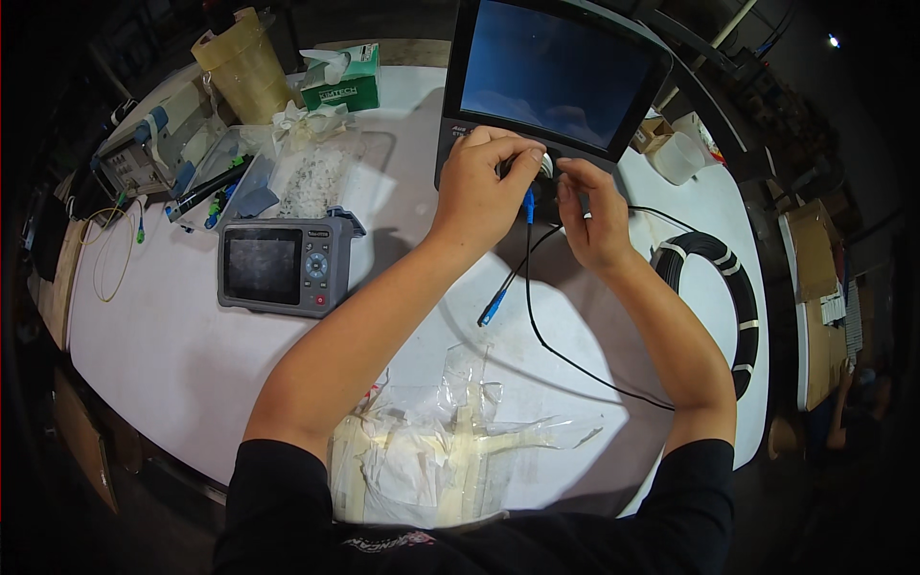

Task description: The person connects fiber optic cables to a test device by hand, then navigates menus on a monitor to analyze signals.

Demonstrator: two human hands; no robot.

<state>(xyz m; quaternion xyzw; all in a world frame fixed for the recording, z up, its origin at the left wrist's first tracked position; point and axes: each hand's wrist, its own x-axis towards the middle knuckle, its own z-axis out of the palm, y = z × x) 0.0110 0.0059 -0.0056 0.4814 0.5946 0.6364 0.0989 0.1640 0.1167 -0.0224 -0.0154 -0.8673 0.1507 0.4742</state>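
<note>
A monitor-like instrument with a dark screen (551,72) stands upright at the far middle, and both my hands are at the lower part of its front. My left hand (479,187) is closed, thumb and forefinger tips pressed together. What they pinch, if anything, I cannot make out. Right beside those fingertips shows a small white rounded part (547,165). A blue fibre connector (529,205) on a black cable is just below my left fingers; its upper end is hidden. Across from it, my right hand (596,216) is half curled, its thumb apart from the fingers, with nothing seen in it.
Another blue-tipped cable end (492,309) lies on the white table. Right of it sits a coiled black cable (746,297). At left are a grey handheld tester (286,264), a clear plastic bin (206,163), tape rolls (244,67) and a tissue box (350,81). Crumpled plastic wrapping (460,450) lies in front.
</note>
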